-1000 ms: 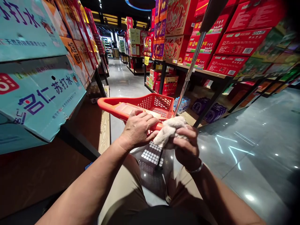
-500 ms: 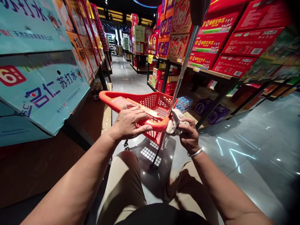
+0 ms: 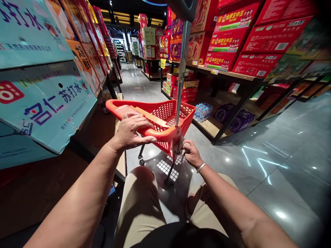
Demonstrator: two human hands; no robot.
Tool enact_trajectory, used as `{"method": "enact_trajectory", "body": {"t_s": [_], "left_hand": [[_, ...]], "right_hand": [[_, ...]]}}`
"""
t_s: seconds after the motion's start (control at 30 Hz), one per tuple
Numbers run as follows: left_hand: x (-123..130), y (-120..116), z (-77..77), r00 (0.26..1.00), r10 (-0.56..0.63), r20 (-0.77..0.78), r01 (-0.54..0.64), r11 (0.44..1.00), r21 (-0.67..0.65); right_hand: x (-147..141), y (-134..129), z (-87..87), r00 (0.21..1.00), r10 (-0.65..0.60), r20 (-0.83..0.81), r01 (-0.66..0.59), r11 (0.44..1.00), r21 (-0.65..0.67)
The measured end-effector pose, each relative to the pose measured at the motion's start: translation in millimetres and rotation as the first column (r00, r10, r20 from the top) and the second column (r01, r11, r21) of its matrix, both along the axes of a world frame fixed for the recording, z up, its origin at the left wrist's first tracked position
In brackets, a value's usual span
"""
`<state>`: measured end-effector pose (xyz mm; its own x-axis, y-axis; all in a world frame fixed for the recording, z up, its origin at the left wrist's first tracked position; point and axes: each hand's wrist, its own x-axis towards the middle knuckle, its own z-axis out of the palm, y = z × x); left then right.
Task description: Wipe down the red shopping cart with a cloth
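A red-orange plastic shopping cart basket (image 3: 165, 133) with a lattice of holes stands on wheeled legs before my knees. My left hand (image 3: 133, 130) is wrapped over its thick near rim, thumb along the front edge. At the near right corner, my right hand (image 3: 191, 153) pinches a greyish-white cloth (image 3: 178, 146) and presses it to the basket's side just below the rim. Part of the cloth is hidden behind the fingers and the corner. A metal pole (image 3: 181, 75) rises from that corner, with a dark handle (image 3: 182, 8) at its top.
Blue soda-water cartons (image 3: 49, 103) are stacked close on my left. At right, a black-framed shelf (image 3: 232, 77) carries red boxes (image 3: 227, 44), with bottled-water packs (image 3: 203, 112) on its lower board. A shiny grey floor (image 3: 261, 148) runs along the aisle.
My right hand and the cloth have moved left and down, from beside the pole's foot to the basket's corner. The pole appears more upright. My left hand stays on the rim.
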<state>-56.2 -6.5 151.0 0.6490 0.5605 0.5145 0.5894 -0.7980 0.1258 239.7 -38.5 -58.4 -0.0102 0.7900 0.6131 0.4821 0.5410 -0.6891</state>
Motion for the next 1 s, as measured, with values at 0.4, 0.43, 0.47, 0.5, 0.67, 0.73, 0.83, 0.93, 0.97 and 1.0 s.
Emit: {"method": "enact_trajectory", "body": {"t_s": [0.4,0.43,0.47,0.5,0.67,0.73,0.83,0.93,0.97,1.0], "left_hand": [[-9,4,0.3,1.0,-0.006,-0.02,0.006,1.0,-0.011],[-10,4,0.2,1.0,-0.004,-0.025,0.003,1.0,-0.013],[-11,4,0.0,1.0,-0.002,-0.027,0.002,1.0,-0.014],[-12,5,-0.1,1.0,-0.001,-0.026,0.001,1.0,-0.016],[-14,4,-1.0,0.999,-0.011,-0.033,0.01,1.0,-0.023],[-14,3,-1.2,0.999,-0.017,-0.032,0.016,1.0,-0.011],[-14,2,-1.6,0.999,-0.02,-0.028,0.02,1.0,0.007],[-15,1,-1.6,1.0,-0.019,-0.019,0.02,1.0,0.013],[-15,1,-1.4,1.0,-0.023,-0.016,0.024,1.0,0.012],[-15,1,-1.2,1.0,-0.028,-0.011,0.028,1.0,0.011]], "right_hand": [[-22,17,35.8,0.969,-0.151,-0.196,0.15,0.988,-0.018],[-22,17,29.8,0.97,-0.164,-0.18,0.155,0.986,-0.065],[-22,16,27.7,0.969,-0.172,-0.179,0.156,0.983,-0.101],[-22,15,30.2,0.965,-0.177,-0.193,0.156,0.98,-0.121],[-30,-4,88.7,0.952,-0.22,-0.213,0.234,0.971,0.043],[-36,-16,111.9,0.961,-0.235,-0.145,0.257,0.953,0.159],[-36,-16,125.7,0.972,-0.234,-0.004,0.227,0.936,0.27],[-20,16,118.1,0.973,-0.204,0.113,0.17,0.953,0.251],[-11,31,114.3,0.97,-0.197,0.145,0.164,0.963,0.213],[-3,47,111.2,0.964,-0.194,0.181,0.164,0.972,0.168]]}}
